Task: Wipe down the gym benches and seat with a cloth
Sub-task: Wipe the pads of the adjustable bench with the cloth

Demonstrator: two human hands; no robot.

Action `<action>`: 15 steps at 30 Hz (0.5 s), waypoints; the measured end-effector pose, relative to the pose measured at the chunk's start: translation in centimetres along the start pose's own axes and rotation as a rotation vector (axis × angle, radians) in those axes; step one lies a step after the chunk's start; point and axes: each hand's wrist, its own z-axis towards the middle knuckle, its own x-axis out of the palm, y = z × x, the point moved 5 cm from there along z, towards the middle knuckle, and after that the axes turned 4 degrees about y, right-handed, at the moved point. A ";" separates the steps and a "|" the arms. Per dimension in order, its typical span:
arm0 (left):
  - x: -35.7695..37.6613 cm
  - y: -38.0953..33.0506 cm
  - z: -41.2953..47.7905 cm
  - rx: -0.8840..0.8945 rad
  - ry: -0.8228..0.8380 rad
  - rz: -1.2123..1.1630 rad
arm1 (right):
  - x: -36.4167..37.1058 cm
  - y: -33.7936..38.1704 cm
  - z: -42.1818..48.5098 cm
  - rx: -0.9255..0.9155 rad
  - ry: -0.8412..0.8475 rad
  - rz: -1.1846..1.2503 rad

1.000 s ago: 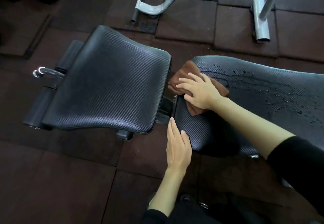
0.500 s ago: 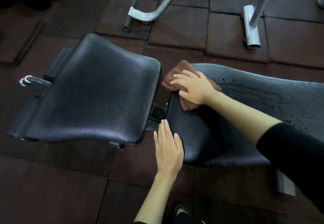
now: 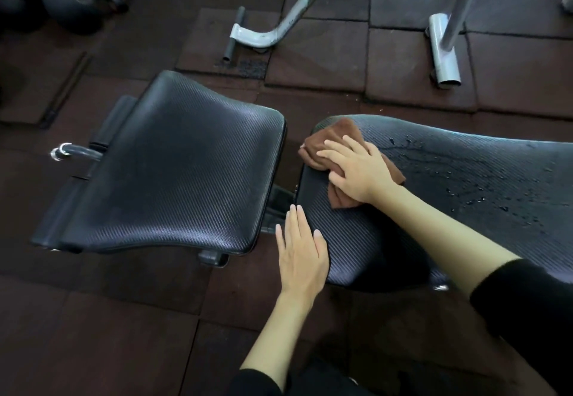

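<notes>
Right hand (image 3: 356, 172) pressed flat on brown cloth (image 3: 336, 144) at bench pad (image 3: 465, 185) end, grip spread. Droplets (image 3: 459, 191) toward 3 o'clock along pad's long axis. Left hand (image 3: 302, 253) open, bracing pad edge.

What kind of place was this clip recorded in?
Most likely a gym. A padded black seat pad sits beside a long bench pad, the floor is dark rubber tiles, and grey metal equipment legs stand behind. Round dark weights appear top left.
</notes>
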 end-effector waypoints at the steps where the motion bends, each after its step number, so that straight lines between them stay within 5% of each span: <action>1: -0.1 -0.3 0.2 0.016 0.000 0.026 | -0.4 -0.9 0.0 0.054 -0.018 0.013; 15: 1.0 -3.9 4.6 0.210 0.116 0.166 | -4.2 -12.3 -10.3 0.848 -0.313 0.101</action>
